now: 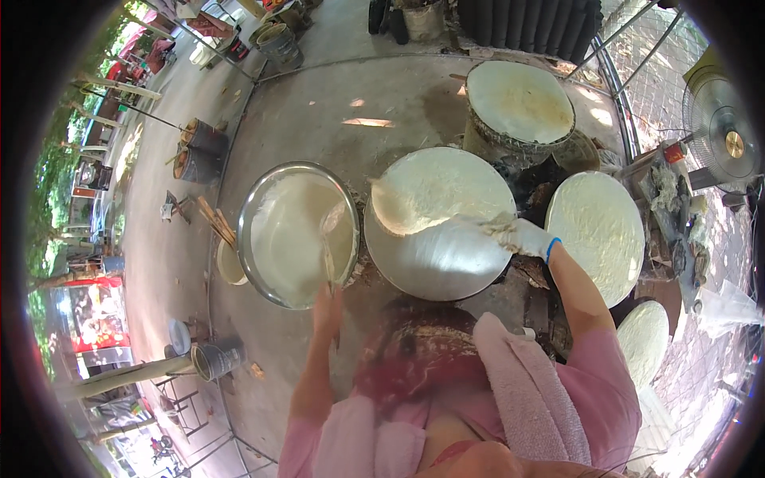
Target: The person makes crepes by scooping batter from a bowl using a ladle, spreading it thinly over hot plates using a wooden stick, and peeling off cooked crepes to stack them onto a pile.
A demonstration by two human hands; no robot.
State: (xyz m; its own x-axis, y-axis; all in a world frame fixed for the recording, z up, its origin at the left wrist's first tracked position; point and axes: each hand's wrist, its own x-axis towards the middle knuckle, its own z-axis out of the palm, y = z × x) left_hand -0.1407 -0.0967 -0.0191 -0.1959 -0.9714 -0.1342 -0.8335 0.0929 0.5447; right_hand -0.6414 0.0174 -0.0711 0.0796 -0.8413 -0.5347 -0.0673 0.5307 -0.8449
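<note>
My bare left hand (327, 308) grips the handle of a metal ladle (332, 220), whose bowl is over a wide steel basin (244, 239) of pale batter. My right hand (531, 239), in a whitish glove with a blue cuff, is at the right side of a round metal griddle (439, 263). Pale, ragged dough-like matter shows at its fingers, which are blurred; their grip is unclear. A thin pale sheet of dough (448, 179) covers the far part of the griddle, its near edge uneven and blurred at the left. Bare metal shows nearer me.
Round surfaces covered with pale sheets stand at the far right (520, 101), right (594, 236) and near right (644, 340). A small container (230, 266) with wooden sticks is left of the basin. A standing fan (726, 131), buckets (218, 358) and metal frame poles surround the area.
</note>
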